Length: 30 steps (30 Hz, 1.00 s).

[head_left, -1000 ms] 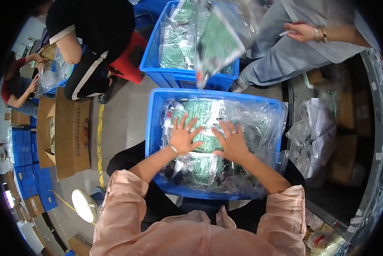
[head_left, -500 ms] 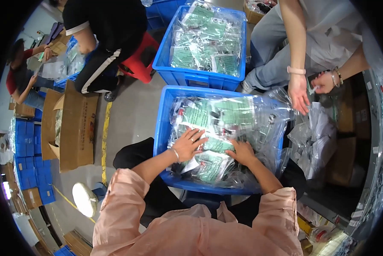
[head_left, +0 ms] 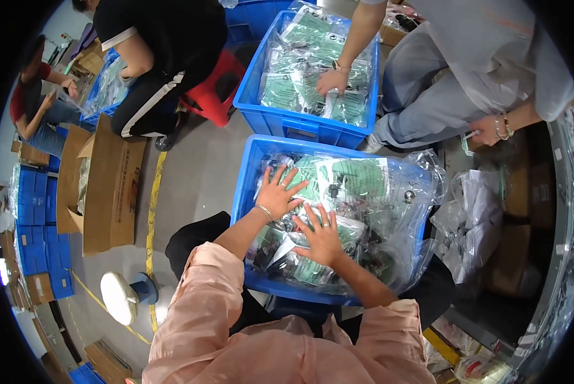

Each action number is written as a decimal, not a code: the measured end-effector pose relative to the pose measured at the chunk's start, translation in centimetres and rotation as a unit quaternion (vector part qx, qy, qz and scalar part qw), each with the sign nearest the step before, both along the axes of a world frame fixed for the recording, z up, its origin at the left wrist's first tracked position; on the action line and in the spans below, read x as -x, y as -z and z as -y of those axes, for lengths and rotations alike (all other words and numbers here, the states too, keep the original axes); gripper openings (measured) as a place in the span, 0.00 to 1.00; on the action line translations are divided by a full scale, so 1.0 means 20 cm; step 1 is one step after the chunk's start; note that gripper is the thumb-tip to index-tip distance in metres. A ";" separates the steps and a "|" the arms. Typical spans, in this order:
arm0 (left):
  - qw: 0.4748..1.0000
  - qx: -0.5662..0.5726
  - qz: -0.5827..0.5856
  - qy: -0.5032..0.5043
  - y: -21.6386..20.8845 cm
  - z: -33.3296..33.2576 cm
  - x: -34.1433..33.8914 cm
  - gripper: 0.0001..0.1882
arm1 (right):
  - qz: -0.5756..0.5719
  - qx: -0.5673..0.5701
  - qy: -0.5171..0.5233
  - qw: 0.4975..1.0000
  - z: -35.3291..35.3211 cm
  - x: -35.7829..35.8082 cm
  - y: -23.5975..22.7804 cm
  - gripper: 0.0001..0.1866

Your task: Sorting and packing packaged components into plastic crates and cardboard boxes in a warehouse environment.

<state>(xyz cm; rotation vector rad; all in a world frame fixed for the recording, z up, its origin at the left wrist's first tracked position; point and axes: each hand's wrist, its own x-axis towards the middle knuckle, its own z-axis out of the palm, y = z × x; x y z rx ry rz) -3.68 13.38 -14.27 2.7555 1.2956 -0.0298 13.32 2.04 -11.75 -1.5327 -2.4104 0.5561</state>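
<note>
— Where are the hands?
— Both lie flat with fingers spread wide on the clear plastic bag (head_left: 363, 192) of green packets in the blue crate (head_left: 248, 192). The left hand (head_left: 279, 191) is near the crate's left edge, the right hand (head_left: 322, 235) just beside it. They grip nothing.

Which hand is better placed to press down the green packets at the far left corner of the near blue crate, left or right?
Probably the left hand. It lies flat, fingers spread, on the clear bags of green packets nearer that corner of the blue crate. The right hand rests nearer the middle, closer to the person's body.
</note>
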 end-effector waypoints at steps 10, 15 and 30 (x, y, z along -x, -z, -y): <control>0.999 0.008 0.011 -0.037 0.01 0.00 0.01 0.27 | -0.028 0.067 -0.101 0.992 0.12 -0.08 0.12 0.39; 0.999 0.017 0.021 -0.037 -0.01 0.03 0.03 0.28 | -0.039 0.047 -0.107 0.992 0.12 -0.09 0.03 0.37; 0.855 0.398 0.195 -0.270 0.04 0.67 0.01 0.52 | 0.082 0.174 0.042 0.980 0.12 -0.40 0.00 0.37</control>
